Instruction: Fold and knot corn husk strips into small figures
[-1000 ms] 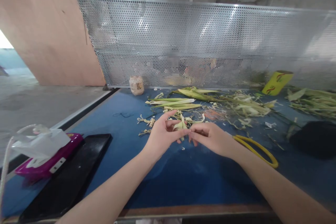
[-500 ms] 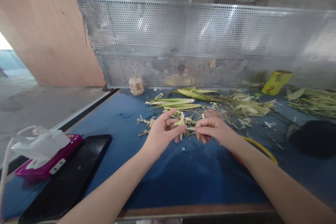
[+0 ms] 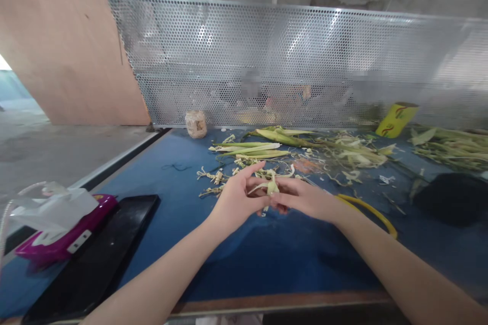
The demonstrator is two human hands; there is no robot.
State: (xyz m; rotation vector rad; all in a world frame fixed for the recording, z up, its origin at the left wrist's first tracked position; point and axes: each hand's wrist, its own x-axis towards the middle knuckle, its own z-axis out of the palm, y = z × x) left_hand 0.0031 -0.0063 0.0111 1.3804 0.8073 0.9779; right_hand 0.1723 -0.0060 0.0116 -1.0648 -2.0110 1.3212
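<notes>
A small pale green knotted piece of plant leaf (image 3: 272, 187) is between my two hands above the blue table. My left hand (image 3: 238, 194) grips it from the left, thumb low and index finger raised. From the right, my right hand (image 3: 305, 196) pinches the same piece with thumb and fingers. Loose strips stick out of it. Just beyond my hands lie long green leaves (image 3: 253, 149) and small braided or knotted pieces (image 3: 215, 176). A leafy stalk (image 3: 284, 137) rests behind them.
A black tray (image 3: 95, 259) and a magenta device (image 3: 68, 236) are at the left. A jar (image 3: 196, 124), a yellow box (image 3: 396, 120) and a leaf pile (image 3: 453, 147) stand near the perforated metal screen (image 3: 236, 61). A yellow ring (image 3: 371, 210) and a dark round object (image 3: 453, 198) lie right.
My right hand has moved left and now meets my left hand at the leaf piece. The view has shifted slightly.
</notes>
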